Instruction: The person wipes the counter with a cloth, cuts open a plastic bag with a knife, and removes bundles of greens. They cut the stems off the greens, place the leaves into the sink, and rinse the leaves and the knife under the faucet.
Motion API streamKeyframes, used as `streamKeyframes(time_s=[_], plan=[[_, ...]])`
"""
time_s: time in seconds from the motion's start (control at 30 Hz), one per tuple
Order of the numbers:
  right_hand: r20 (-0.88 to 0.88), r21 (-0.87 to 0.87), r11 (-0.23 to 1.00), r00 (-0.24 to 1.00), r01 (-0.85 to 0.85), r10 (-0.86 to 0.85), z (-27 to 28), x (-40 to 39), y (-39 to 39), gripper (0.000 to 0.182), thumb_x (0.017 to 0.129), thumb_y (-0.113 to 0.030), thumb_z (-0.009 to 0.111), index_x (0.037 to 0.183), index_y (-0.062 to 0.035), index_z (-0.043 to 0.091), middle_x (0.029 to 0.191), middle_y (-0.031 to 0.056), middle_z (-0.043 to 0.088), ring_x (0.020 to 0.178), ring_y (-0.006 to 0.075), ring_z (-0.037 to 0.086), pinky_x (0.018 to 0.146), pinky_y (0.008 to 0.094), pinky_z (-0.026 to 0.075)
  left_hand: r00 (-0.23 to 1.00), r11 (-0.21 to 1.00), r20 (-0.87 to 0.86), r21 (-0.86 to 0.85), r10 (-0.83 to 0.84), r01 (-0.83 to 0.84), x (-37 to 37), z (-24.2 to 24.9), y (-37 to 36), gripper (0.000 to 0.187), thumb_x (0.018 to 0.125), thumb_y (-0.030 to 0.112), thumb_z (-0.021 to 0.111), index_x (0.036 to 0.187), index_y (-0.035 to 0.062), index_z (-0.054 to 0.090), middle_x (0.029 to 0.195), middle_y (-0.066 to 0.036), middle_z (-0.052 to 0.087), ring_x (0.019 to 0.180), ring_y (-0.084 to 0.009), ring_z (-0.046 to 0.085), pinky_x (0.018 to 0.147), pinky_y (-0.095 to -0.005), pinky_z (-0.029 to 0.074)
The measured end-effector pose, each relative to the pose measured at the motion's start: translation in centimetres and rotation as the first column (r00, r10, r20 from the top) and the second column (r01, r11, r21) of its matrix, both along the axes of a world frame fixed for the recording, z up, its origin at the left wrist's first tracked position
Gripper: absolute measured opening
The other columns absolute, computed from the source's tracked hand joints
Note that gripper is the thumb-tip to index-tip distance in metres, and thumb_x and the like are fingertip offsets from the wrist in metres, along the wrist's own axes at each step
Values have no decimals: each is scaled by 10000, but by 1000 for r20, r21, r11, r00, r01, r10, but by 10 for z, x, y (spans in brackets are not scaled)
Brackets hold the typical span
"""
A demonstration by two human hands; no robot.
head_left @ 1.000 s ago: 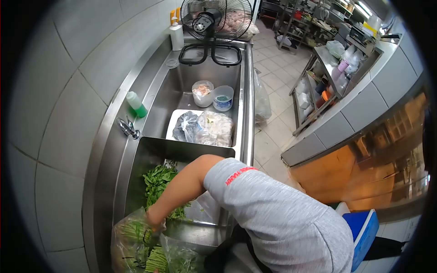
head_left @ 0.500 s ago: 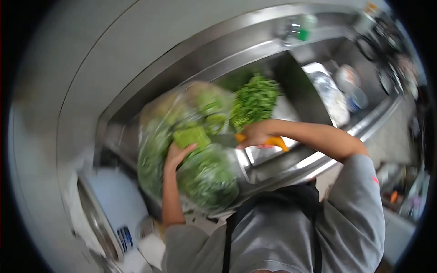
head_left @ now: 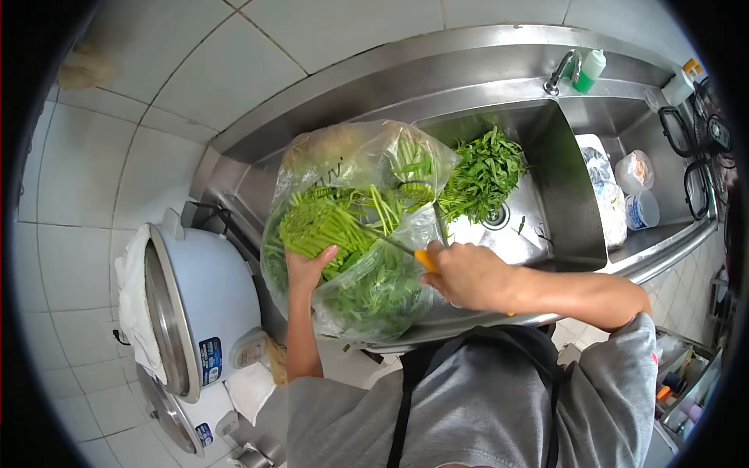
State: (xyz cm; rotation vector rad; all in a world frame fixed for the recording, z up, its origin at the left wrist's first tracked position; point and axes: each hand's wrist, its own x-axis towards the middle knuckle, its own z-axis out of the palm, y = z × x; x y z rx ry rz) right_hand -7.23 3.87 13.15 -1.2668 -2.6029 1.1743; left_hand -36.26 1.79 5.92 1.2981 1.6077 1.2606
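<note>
My left hand (head_left: 310, 269) is wrapped around a thick bunch of green-stemmed leafy vegetables (head_left: 324, 222), its cut stem ends facing up. In my right hand (head_left: 472, 274) is a knife (head_left: 424, 260) by its orange handle. Its blade slants up and left, the tip reaching the stems beside my left hand. Beneath both lies a large clear plastic bag (head_left: 367, 316), filled with more leafy greens and spread over the sink's left side. A few loose stems (head_left: 385, 209) lie at the bag's mouth. Right of the bag, a pile of leafy greens (head_left: 488, 173) rests in the sink basin.
The steel sink (head_left: 579, 187) has a second basin at right with a white tray (head_left: 591, 143) and tubs (head_left: 641, 209). A faucet (head_left: 555, 76) and a green-liquid bottle (head_left: 591, 70) stand behind. At left is a large rice cooker (head_left: 211, 300).
The view has shifted, and the scene sits sharper. My right hand has turned the knife so its blade points up and left at the bunch. My left hand keeps its hold.
</note>
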Motion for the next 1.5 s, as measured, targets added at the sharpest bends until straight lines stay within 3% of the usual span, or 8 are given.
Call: streamKeyframes(time_s=[0.3,0.4,0.7,0.87,1.17,1.27,1.33,1.5], plan=[[35,43,999,999,-23,22,24,-1,-24,301,870,-222,501,913,73,459,646,186,606,612,358,626,544,404,516,994,997,87,41,60,-64,-7,6,-16,442,638,56,738,1025,-21,539,950,-77,597,833,-157,572,737,-284,466],[-43,93,995,998,41,-37,27,10,-24,288,876,-232,490,883,54,450,608,187,593,578,356,615,512,413,503,996,986,-54,153,76,-67,6,34,-3,467,637,74,751,1033,-30,527,948,-82,597,829,-166,572,740,-292,466],[-168,254,950,975,183,-143,-31,13,-24,325,873,-303,502,860,6,403,516,193,541,498,389,565,458,457,459,1000,956,21,293,18,-24,12,8,10,463,639,35,736,1043,-27,519,968,-92,593,853,-176,573,765,-305,462],[-206,147,964,960,222,-190,-32,2,-34,309,868,-259,500,868,42,428,571,207,576,551,383,593,509,453,485,999,994,-31,101,-29,32,19,16,21,530,637,52,745,1089,-25,478,1004,-89,576,906,-178,562,790,-308,458],[-460,109,933,849,343,-258,3,17,-16,313,867,-272,516,892,24,416,549,219,549,532,422,555,480,484,451,911,905,-413,386,-1,177,78,141,52,722,595,77,788,1147,25,325,1014,-91,535,885,-174,542,780,-303,463],[-480,205,899,840,388,-254,30,33,3,318,862,-269,525,887,30,421,546,210,548,525,410,560,475,473,460,915,864,-402,463,7,197,102,162,74,717,587,80,796,1134,32,335,1001,-85,528,871,-167,536,773,-304,465],[-469,325,853,853,408,-230,52,50,16,312,860,-265,527,879,30,427,560,206,554,538,397,572,479,459,473,917,705,-364,692,160,151,121,167,89,714,588,84,797,1128,16,335,992,-93,518,866,-168,528,775,-302,462],[-410,533,727,884,433,-225,106,89,44,300,858,-257,531,838,27,433,567,205,551,568,390,580,497,448,481,958,404,-175,912,226,72,174,196,133,747,569,81,792,1132,-50,319,1005,-115,492,893,-182,499,782,-302,445]])
